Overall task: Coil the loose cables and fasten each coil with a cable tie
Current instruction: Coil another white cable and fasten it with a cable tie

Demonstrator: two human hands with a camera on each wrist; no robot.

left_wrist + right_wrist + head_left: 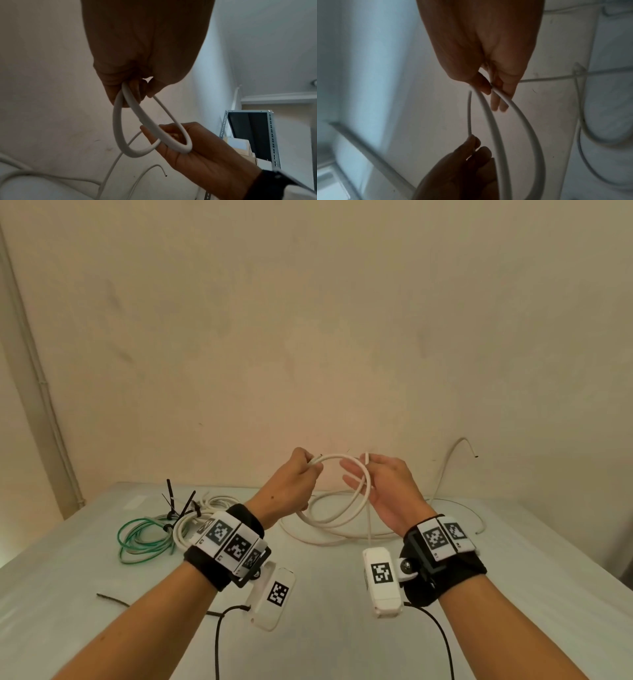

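Note:
A white cable (334, 456) is held in a loop above the table between both hands. My left hand (313, 465) grips the loop's left side with curled fingers, and a short cable end sticks out past them. My right hand (359, 474) has the loop's right side across its palm, pinched by the thumb, its fingers fairly straight. The left wrist view shows two turns of cable (118, 128) hanging from my left hand (135, 92) onto the right hand (168, 135). In the right wrist view two strands (493, 128) run out from the right hand (493, 88). The rest of the cable (325, 529) lies on the table.
At the table's left lie a green cable coil (144, 539) and a white coil (191, 518), with black cable ties (178, 503) standing up from them. A loose black tie (109, 599) lies near the front left. Another white cable end (459, 446) rises at the right by the wall.

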